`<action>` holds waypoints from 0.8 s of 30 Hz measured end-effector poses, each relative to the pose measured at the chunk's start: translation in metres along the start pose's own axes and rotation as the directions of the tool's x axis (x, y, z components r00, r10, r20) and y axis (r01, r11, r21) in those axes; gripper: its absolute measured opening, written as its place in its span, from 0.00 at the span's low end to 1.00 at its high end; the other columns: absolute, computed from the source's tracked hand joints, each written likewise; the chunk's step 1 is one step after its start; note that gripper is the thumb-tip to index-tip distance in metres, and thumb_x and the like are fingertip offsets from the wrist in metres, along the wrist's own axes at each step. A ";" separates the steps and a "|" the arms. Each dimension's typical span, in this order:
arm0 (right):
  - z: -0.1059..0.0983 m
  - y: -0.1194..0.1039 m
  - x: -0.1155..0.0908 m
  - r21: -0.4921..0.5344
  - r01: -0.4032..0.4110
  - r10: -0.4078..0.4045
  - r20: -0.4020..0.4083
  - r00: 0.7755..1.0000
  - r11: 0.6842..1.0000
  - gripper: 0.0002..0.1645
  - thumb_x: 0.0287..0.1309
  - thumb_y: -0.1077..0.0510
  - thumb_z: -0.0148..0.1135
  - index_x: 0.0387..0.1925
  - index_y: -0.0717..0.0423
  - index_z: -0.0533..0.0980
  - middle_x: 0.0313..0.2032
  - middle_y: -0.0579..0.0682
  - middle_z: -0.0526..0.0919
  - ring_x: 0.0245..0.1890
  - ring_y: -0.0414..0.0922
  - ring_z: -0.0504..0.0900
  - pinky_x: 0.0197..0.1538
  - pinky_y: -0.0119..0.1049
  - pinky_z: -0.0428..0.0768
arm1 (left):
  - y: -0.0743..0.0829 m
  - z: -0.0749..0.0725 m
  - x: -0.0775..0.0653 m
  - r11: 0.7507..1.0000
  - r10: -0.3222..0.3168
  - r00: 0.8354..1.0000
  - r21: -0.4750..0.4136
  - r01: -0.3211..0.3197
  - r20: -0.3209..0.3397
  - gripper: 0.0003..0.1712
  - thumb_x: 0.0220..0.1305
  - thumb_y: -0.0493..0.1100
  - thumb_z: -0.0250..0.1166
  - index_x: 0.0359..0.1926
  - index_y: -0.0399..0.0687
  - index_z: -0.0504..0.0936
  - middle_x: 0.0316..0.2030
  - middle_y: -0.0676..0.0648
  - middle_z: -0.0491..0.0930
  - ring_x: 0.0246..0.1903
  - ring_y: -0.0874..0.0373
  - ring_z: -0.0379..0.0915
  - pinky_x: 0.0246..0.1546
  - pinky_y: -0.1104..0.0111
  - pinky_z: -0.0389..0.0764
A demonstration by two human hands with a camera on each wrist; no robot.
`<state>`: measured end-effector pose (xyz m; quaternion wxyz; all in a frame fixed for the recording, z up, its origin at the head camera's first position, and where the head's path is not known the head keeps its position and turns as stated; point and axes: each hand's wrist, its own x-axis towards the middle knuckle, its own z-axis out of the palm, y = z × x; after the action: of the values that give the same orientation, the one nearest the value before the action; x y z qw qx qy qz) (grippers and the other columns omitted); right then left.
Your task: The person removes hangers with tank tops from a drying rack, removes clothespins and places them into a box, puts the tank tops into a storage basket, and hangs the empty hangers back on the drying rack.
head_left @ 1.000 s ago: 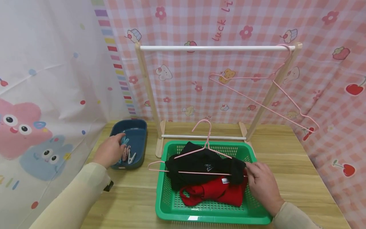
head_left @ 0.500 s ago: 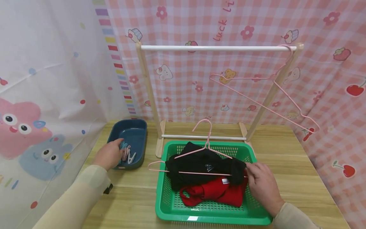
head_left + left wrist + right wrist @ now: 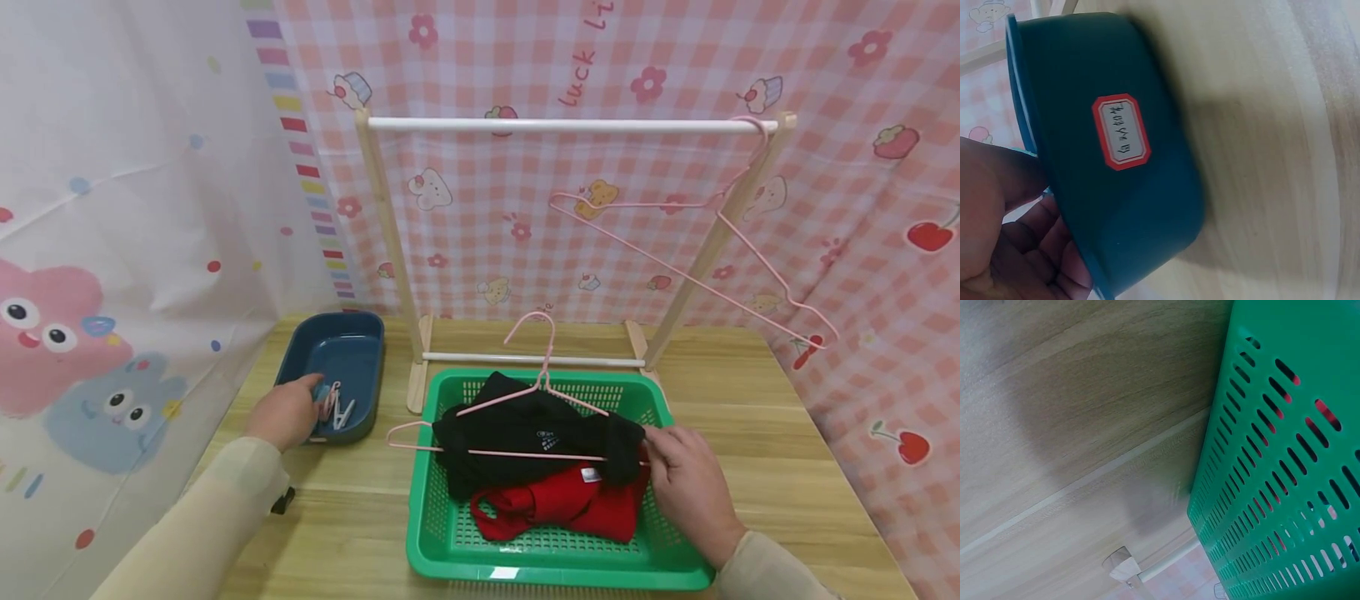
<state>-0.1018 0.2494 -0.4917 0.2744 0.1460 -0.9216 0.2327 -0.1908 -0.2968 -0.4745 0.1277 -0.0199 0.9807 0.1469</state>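
My left hand (image 3: pixel 287 412) reaches into the near end of a dark blue bin (image 3: pixel 351 327), pinching a light blue clothespin (image 3: pixel 321 391); fingertips are partly hidden. Beside it lie a pink clothespin (image 3: pixel 330 403) and a white clothespin (image 3: pixel 343 413). In the left wrist view, thumb and curled fingers meet at the bin's rim. My right hand (image 3: pixel 693 487) grips the right end of a pink clothes hanger (image 3: pixel 546 382), by the edge of a black garment (image 3: pixel 517 433). This garment sits on the hanger, over a green basket (image 3: pixel 558 568). A red garment (image 3: pixel 577 508) lies below.
A wooden rack (image 3: pixel 392 242) with a white top rail (image 3: pixel 562 125) stands behind the basket. Another pink hanger (image 3: pixel 637 243) hangs at the rail's right end. The basket's slotted side (image 3: pixel 1266 456) fills much of the right wrist view. A label (image 3: pixel 1121 132) marks the bin.
My left hand has drawn slightly down and left inside the bin, and the light blue clothespin has shifted down with it. My right hand and the black garment have stayed put.
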 end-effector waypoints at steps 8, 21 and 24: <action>0.002 -0.001 -0.001 -0.001 0.006 -0.006 -0.005 1.000 1.000 0.13 0.59 0.73 0.66 0.43 0.59 0.88 0.30 0.49 0.84 0.35 0.48 0.78 0.43 0.43 0.72 | -0.007 0.008 0.001 1.000 -0.006 1.000 0.021 0.006 -0.003 0.30 0.77 0.42 0.58 0.76 0.37 0.68 0.67 0.28 0.75 0.65 0.26 0.73 0.63 0.36 0.75; 0.001 -0.001 -0.001 0.003 -0.013 0.013 0.011 1.000 1.000 0.13 0.60 0.73 0.65 0.44 0.60 0.88 0.31 0.50 0.84 0.35 0.49 0.78 0.42 0.45 0.74 | -0.009 0.015 0.005 1.000 -0.030 1.000 -0.002 0.030 0.005 0.30 0.77 0.43 0.59 0.75 0.40 0.69 0.67 0.29 0.76 0.65 0.26 0.73 0.62 0.34 0.75; 0.000 -0.001 0.000 0.004 -0.011 0.011 0.002 1.000 1.000 0.14 0.59 0.73 0.66 0.44 0.60 0.88 0.31 0.49 0.84 0.35 0.49 0.78 0.42 0.47 0.74 | -0.006 0.015 0.004 0.999 -0.038 0.999 -0.002 0.038 0.003 0.29 0.77 0.42 0.57 0.75 0.41 0.70 0.67 0.28 0.76 0.65 0.26 0.73 0.61 0.34 0.75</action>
<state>-0.1016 0.2484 -0.4913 0.2718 0.1419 -0.9221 0.2359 -0.1908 -0.2979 -0.4912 0.1321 -0.0386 0.9797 0.1456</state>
